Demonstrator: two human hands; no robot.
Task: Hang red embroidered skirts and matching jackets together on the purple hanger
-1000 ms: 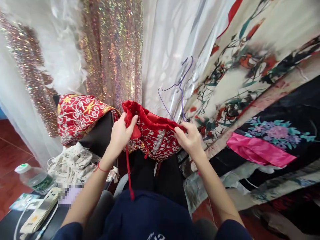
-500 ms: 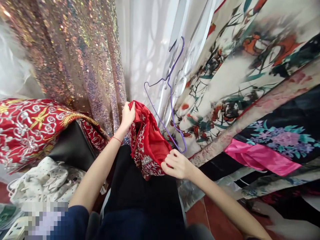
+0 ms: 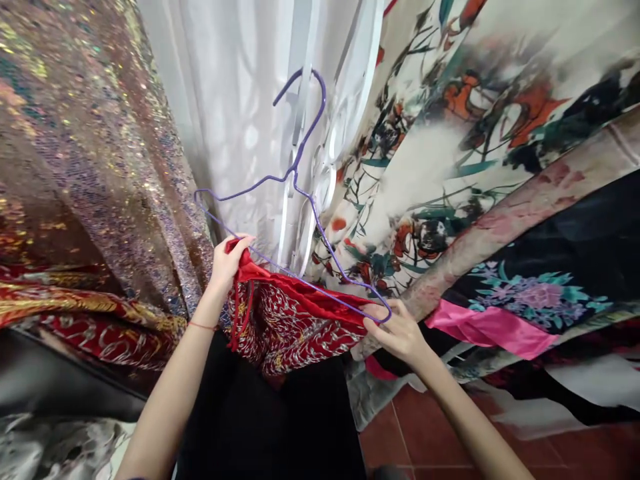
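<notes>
Sequinned curtain [image 3: 105, 147] and white curtain [image 3: 225, 120] form the background. Red garment [image 3: 300, 333], silver-patterned, is held above the black-clad lap [image 3: 270, 427]; its plain band [image 3: 300, 295] runs from upper left to lower right. Purple hanger [image 3: 295, 171], hook upward, now overlaps the band; previously it was outside the hands. Left hand [image 3: 226, 263] fingers pinch the band's left end; right hand [image 3: 400, 333] fingers clamp its right end, at the hanger corner.
</notes>
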